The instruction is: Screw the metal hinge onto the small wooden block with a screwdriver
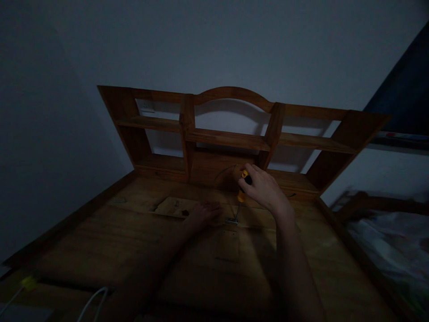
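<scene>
**Screwdriver in the right hand, lower end at a small metal fitting**

Grip: your right hand (pixel 263 185) held a yellow-and-black screwdriver (pixel 241 193) by its handle, fingers wrapped about the upper part.

Shaft: thin, slightly tilted, running down to the right end of a small metal fitting (pixel 231 220). Dim light left it unclear whether the tip was seated. The step, as judged, called for you to line the shaft up square, press along its length and turn slowly, lest the tip skip.

Left hand (pixel 206 212): laid palm-down on the wood, fingers extended toward the fitting, nothing visibly held. It seemed well placed to steady the work, provided the fingertips lay clear of any slip.

Fitting: between your hands, flat on the wooden boards (pixel 321 250); best checked for flush contact before firm pressure.

Beside it: a small wooden rectangle (pixel 228 248) on the near side; a pale wooden strip (pixel 169 206) left of your left hand.

Beyond: a wooden shelf unit (pixel 231 138), before a plain wall (pixel 214 44).
</scene>
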`<state>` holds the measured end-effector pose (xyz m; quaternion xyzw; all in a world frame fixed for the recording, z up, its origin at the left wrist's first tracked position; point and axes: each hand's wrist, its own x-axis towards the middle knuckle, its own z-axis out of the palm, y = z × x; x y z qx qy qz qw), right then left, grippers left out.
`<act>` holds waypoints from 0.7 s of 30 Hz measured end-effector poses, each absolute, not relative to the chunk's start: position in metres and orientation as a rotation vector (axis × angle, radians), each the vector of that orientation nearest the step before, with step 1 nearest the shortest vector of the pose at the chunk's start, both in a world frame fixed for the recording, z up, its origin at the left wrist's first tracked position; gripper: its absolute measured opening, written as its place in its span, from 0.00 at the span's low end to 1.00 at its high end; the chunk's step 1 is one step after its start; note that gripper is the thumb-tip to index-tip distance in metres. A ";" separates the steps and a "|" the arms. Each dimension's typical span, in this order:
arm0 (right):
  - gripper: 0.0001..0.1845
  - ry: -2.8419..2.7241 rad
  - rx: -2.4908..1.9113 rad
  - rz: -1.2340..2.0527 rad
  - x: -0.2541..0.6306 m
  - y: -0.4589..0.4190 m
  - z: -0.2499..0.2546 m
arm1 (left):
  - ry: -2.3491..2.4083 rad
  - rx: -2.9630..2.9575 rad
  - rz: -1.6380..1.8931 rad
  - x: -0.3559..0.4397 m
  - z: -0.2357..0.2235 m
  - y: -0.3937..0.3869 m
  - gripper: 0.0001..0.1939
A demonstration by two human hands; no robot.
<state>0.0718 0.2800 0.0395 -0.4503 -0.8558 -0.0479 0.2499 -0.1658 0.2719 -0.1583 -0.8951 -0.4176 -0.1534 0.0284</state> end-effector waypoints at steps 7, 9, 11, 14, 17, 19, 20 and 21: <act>0.14 -2.312 -1.232 -0.172 0.073 0.281 0.038 | -1.292 -2.769 -0.498 -0.167 -0.159 0.272 0.28; 0.19 -2.295 -1.309 -0.176 0.073 0.280 0.039 | -1.279 -2.767 -0.497 -0.168 -0.159 0.271 0.28; 0.20 -2.300 -1.326 -0.121 0.074 0.279 0.042 | -1.263 -2.764 -0.497 -0.169 -0.160 0.271 0.28; 0.13 -2.344 -1.232 -0.009 0.076 0.277 0.045 | -1.268 -2.750 -0.494 -0.169 -0.160 0.271 0.29; 0.10 -2.371 -1.181 -0.019 0.076 0.277 0.044 | -1.283 -2.750 -0.480 -0.167 -0.158 0.270 0.28; 0.12 -2.352 -1.228 -0.099 0.074 0.279 0.041 | -1.283 -2.756 -0.470 -0.166 -0.155 0.269 0.27; 0.14 -2.336 -1.266 -0.144 0.073 0.279 0.040 | -1.280 -2.755 -0.469 -0.165 -0.155 0.269 0.27; 0.17 -2.324 -1.302 -0.179 0.072 0.279 0.039 | -1.278 -2.751 -0.470 -0.165 -0.155 0.269 0.27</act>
